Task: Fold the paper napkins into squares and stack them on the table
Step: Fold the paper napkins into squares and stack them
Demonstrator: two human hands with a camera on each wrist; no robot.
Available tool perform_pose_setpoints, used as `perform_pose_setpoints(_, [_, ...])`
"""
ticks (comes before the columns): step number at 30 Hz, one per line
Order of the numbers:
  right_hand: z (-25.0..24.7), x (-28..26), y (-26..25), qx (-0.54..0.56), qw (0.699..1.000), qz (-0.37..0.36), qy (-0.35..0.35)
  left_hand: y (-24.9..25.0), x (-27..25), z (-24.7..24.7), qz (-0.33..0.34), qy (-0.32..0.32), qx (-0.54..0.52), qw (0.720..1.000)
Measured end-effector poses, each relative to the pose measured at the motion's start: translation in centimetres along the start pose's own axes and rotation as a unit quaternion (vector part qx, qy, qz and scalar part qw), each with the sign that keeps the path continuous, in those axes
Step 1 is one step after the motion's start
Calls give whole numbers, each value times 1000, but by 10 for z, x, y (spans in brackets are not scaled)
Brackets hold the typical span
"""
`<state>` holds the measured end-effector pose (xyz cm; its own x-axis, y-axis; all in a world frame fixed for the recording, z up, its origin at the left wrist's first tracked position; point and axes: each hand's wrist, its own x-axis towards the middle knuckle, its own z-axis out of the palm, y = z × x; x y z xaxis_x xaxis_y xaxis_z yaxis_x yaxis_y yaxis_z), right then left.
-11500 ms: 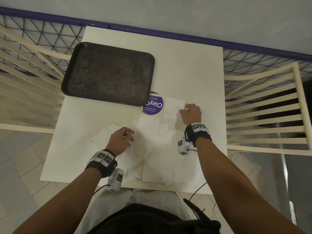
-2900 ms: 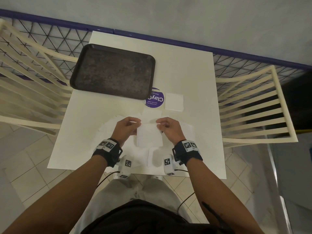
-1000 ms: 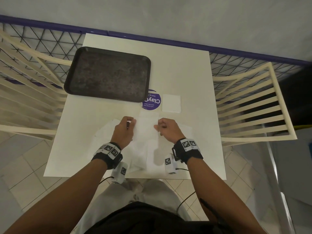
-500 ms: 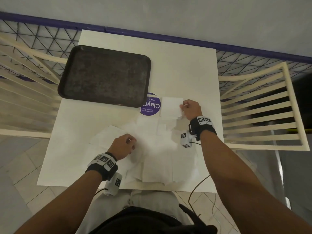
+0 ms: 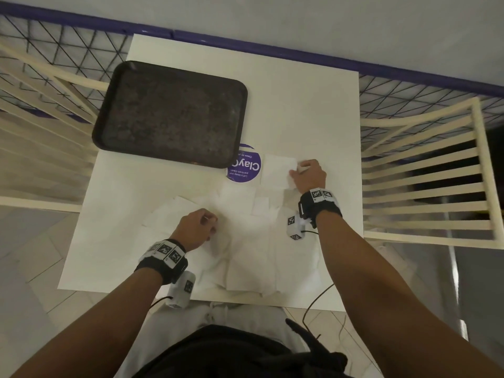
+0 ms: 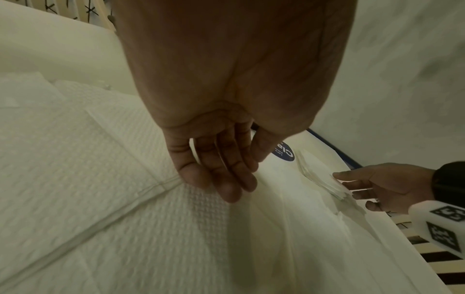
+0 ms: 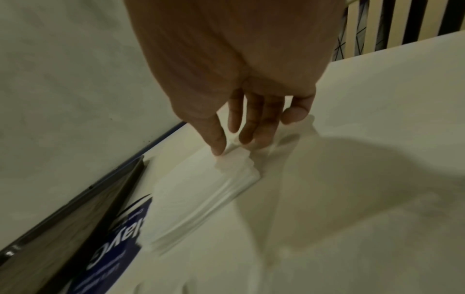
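Note:
A small stack of folded white napkins (image 5: 276, 170) lies on the white table (image 5: 313, 105), just right of a purple sticker. My right hand (image 5: 296, 171) is at the stack's right edge. In the right wrist view its fingers are straight, with the thumb tip (image 7: 217, 152) on the top corner of the stack (image 7: 201, 195) and the other fingers just behind the edge. Several unfolded napkins (image 5: 245, 241) are spread over the near half of the table. My left hand (image 5: 211, 223) rests there, its relaxed fingertips (image 6: 227, 191) touching a textured napkin (image 6: 100, 159).
A dark tray (image 5: 169, 115) sits at the table's back left, partly covering the round purple sticker (image 5: 245, 167). Cream slatted chairs stand at the left (image 5: 41, 132) and right (image 5: 425, 181). A wire fence and a wall lie behind. A cable (image 5: 316, 298) hangs off the near edge.
A second ago both hands held a folded napkin at mid-table. The right hand carried it right and back onto the stack; the left hand dropped onto the loose napkins.

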<state>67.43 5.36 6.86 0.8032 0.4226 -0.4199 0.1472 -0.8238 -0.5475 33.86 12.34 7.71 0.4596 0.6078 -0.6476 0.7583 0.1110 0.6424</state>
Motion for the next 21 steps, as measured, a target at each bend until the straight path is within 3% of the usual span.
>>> perform_pose_setpoints(5, [6,-33,6,-18,999,-42,16,6,-1,3,19,-3,-1,1000])
perform_pose_setpoints(11, [24,-91,25,-80,990,-76,-83,11,-5,11,42,-22,-1,999])
perform_pose_setpoints(15, [29,-127,39,-113,985,-52,-123,7,-10,17,54,-40,-3,998])
perform_pose_setpoints(21, [39,-163,57,-120,985,-17,-124,-1,-20,26,39,-67,-13,997])
